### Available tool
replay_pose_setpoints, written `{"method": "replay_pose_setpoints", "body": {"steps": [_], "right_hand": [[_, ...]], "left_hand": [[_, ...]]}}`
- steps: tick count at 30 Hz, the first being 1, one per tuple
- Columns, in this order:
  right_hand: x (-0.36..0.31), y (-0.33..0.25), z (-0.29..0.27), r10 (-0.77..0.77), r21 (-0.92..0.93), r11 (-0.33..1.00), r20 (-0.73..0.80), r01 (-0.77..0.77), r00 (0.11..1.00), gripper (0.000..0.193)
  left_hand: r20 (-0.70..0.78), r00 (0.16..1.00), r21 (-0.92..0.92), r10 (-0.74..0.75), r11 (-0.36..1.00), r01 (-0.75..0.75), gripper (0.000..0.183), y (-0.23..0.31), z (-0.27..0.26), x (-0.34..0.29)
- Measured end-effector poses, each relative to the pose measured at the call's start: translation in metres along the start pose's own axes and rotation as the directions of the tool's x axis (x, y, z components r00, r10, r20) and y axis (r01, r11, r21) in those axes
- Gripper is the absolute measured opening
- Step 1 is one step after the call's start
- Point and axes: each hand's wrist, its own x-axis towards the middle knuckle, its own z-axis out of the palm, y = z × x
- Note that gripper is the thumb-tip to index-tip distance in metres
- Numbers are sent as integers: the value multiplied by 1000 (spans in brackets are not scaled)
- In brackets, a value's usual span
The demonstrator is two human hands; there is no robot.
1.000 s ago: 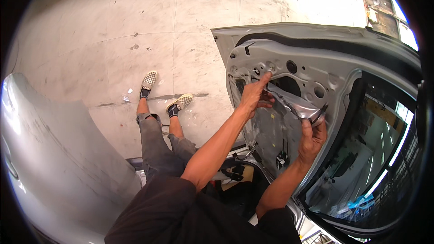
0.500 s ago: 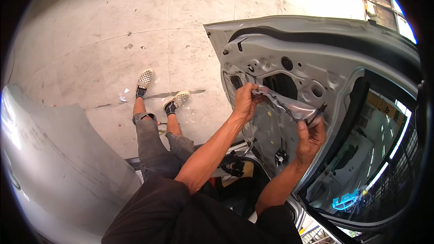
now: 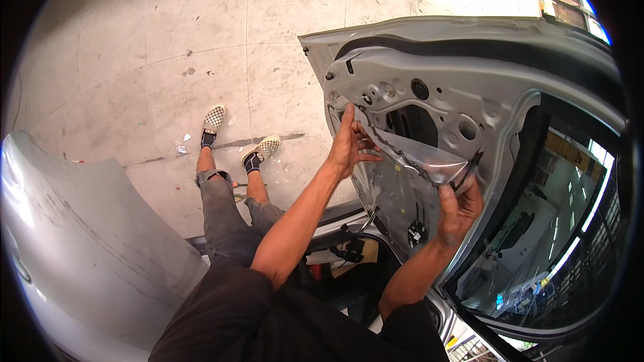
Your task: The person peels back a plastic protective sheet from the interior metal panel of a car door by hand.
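A silver car door (image 3: 500, 67) stands open with its inner metal bared. Over its lower inside hangs a clear plastic sheet (image 3: 422, 152), its upper edge lined with black sealant and folded away from the metal. My right hand (image 3: 459, 213) pinches the sheet's corner between thumb and fingers. At the sheet's other end my left hand (image 3: 350, 147) is open, fingers spread, beside the door's edge; whether it touches the plastic I cannot tell. Above the sheet, a large dark opening (image 3: 414, 124) shows in the door panel.
The door's window glass (image 3: 537, 228) lies to the right, framed in black. A silver body panel (image 3: 87, 228) with scuffs curves along the left. Between them are my legs and checkered shoes (image 3: 215, 116) on the stained concrete floor (image 3: 121, 74). The car's sill and interior (image 3: 349, 258) are below my arms.
My left hand has let go of the sheet's edge and spread its fingers, shifting slightly left. The sheet's left part has dropped open flatter. My right hand keeps its pinch.
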Motion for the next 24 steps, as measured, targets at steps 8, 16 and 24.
{"method": "replay_pose_setpoints", "body": {"steps": [8,16,24], "right_hand": [[2,-1,1,-38,-71,997,44,41,998,27],[-2,8,0,-26,-37,999,-13,26,1000,31],[-1,8,1,-38,-70,997,-6,37,999,29]], "left_hand": [[-110,991,523,-82,843,128,52,44,-16,20],[-11,954,932,301,348,-99,30,56,-5,24],[9,847,872,532,410,-266,32,17,-36,23]]}}
